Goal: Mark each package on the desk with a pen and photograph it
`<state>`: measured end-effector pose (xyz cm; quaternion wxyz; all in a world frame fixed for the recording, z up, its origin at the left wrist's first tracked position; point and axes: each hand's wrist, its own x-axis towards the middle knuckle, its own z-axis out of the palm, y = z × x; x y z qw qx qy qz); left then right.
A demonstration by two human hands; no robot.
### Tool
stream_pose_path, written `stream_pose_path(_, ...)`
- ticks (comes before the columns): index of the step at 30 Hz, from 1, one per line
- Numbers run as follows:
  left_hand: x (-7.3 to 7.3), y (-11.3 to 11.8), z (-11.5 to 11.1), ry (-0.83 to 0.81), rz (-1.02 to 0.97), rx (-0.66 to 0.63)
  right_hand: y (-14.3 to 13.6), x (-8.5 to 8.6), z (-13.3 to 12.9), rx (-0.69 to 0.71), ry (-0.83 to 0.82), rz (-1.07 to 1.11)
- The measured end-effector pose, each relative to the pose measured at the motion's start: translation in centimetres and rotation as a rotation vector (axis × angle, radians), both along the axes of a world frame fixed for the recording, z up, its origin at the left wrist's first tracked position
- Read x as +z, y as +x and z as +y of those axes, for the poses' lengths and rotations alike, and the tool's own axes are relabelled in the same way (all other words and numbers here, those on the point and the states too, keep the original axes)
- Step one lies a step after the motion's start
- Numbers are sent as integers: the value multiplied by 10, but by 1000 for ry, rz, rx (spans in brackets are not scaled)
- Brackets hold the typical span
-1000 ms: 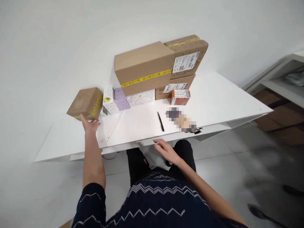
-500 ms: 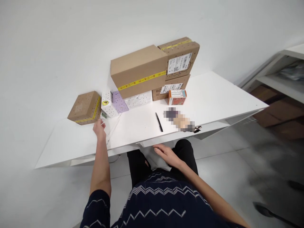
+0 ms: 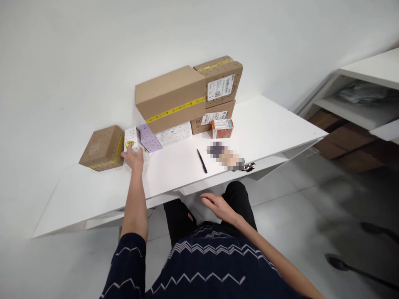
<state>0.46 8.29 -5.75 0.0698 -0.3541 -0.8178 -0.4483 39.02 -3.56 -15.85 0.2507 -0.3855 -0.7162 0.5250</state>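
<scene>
My left hand (image 3: 134,159) has its fingers spread across the near end of a white dotted box (image 3: 131,135), gripping it beside a yellow round sticker. Just left of that hand is a brown carton (image 3: 102,146) with yellow tape. A lilac dotted box (image 3: 149,138) leans close on the white box's right. My right hand (image 3: 220,206) hovers above my lap, below the table's front edge, fingers stretched out and holding nothing.
Large brown cartons (image 3: 171,95) stand stacked against the wall. In front of them are a small orange box (image 3: 222,128), a black pen (image 3: 202,161) and a pixelated item (image 3: 225,156) on the white table (image 3: 174,168). Shelves (image 3: 370,68) stand at the right.
My left hand has moved up and forward, from beside the brown carton onto the white dotted box. My right hand stays over my lap. The camera view has shifted slightly.
</scene>
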Motion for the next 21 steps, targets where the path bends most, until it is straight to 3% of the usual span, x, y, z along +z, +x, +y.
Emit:
stream_pose_path(6, -6, 26, -100, 114, -27, 115, -4, 0, 3, 31, -15, 14)
stream_pose_path(11, -3, 35, -169, 240, -439, 102, -15, 5, 8, 88, 13, 8)
stream_pose_path(15, -9, 54, -184, 309, -778, 54, -22, 9, 11, 82, 13, 24)
stream_pose_path(21, -27, 96, -164, 155, -1111, -195, -21, 6, 11, -51, -106, 57)
